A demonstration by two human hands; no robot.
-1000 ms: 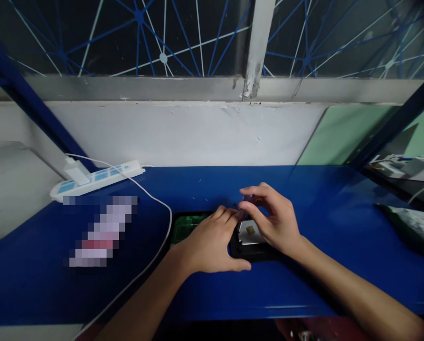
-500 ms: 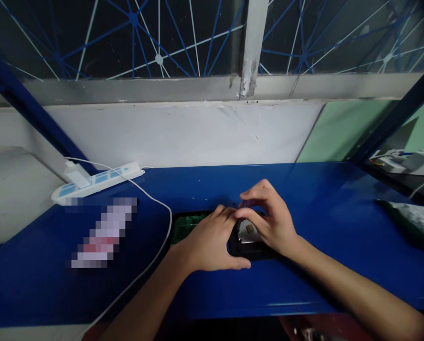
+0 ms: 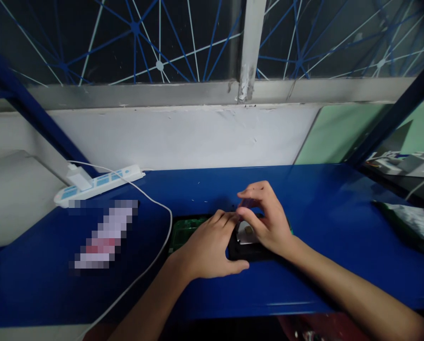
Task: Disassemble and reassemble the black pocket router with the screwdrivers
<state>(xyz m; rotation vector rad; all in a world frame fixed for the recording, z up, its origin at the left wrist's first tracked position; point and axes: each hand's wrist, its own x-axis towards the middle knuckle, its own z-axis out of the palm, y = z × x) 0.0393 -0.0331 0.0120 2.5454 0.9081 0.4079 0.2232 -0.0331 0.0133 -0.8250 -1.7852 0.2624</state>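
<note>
While our left hand (image 3: 210,246) lies palm-down across the black casing (image 3: 252,251), its fingers point toward the right thumb; we can't tell whether they grip anything. Our right hand (image 3: 270,220) has thumb and fingers closed on a purple translucent piece (image 3: 246,202), mostly hidden, just beside the left fingertips. Silver plate (image 3: 243,233) shows below the right thumb; green board (image 3: 186,233) left of the left fingers, white cable (image 3: 171,218) beyond.
</note>
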